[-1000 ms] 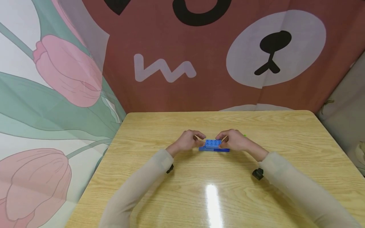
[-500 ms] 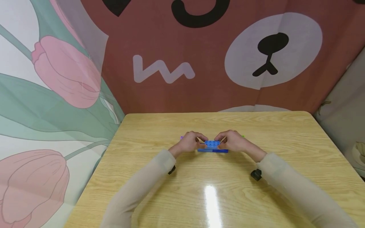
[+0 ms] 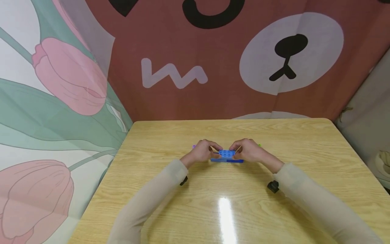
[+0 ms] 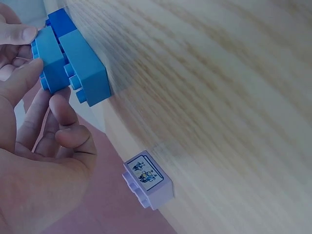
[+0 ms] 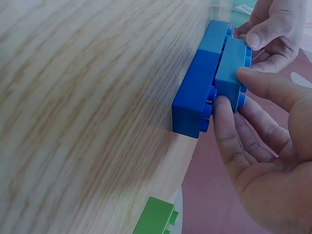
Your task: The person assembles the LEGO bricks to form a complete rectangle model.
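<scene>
While both hands meet near the centre of the head view, a light blue eight-stud toy brick (image 3: 226, 154) sits between them, its studs facing up. The left hand (image 3: 202, 151) pinches the brick's left end, thumb and bent fingers parted only by the thickness of what they grip. The right hand (image 3: 250, 150) holds the right end in the same way, its fingers likewise bent and its grasp just as narrow. Directly below, two bricks stand end to end on the wood-grain table (image 3: 182, 203): a lighter blue lower brick (image 4: 87, 67) at left and a dark blue brick (image 5: 195, 85) at right in the head view. The gripped piece spans their join, close over their studs; whether it touches them cannot be told. At the lower centre of the left wrist view stands a lilac brick (image 4: 148, 179) with a printed picture on its side, well apart from the blue ones. A green brick (image 5: 153, 217) is cut off by the bottom edge of the right wrist view. A brown bear-print cloth (image 3: 225, 98) fills the upper part of the head view.
</scene>
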A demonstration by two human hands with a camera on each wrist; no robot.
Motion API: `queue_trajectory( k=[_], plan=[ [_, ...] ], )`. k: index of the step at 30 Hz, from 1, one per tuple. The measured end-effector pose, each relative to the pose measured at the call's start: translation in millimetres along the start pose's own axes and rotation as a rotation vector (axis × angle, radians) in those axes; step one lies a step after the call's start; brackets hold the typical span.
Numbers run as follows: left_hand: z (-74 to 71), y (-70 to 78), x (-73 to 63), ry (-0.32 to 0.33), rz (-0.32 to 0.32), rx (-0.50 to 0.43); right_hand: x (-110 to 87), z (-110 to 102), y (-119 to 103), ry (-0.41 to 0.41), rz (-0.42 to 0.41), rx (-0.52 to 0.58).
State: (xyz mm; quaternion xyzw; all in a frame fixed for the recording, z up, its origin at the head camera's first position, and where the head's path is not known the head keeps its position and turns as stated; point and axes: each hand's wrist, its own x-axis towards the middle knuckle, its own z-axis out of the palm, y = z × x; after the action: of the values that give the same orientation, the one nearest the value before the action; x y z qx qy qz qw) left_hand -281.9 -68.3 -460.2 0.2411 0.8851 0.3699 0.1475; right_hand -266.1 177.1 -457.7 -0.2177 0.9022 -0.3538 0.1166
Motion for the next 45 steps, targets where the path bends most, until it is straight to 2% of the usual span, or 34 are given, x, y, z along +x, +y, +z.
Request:
queue_trajectory(
  k=[5,14,21,39,45],
  plan=[
    [0.3,-0.1,-0.8,-0.008,-0.024,-0.006,0.9,0.4,0.9,0.002,0.001,0.001],
    [0.7,-1.7,-0.2,-0.017,-0.018,-0.029,1.5,-1.0,-0.8,-0.009,-0.008,-0.005],
    [1.1,-1.0,1.0,-0.007,-0.041,-0.026,3.0,-0.5,-1.4,-0.003,-0.023,0.000],
    [1.6,-4.3,2.2,-0.025,-0.014,-0.016,3.2,-3.5,-2.2,-0.021,-0.043,-0.041],
    [2.2,-4.2,1.7,-0.009,-0.035,-0.046,3.3,-0.8,-3.2,-0.023,-0.017,-0.021]
  ],
)
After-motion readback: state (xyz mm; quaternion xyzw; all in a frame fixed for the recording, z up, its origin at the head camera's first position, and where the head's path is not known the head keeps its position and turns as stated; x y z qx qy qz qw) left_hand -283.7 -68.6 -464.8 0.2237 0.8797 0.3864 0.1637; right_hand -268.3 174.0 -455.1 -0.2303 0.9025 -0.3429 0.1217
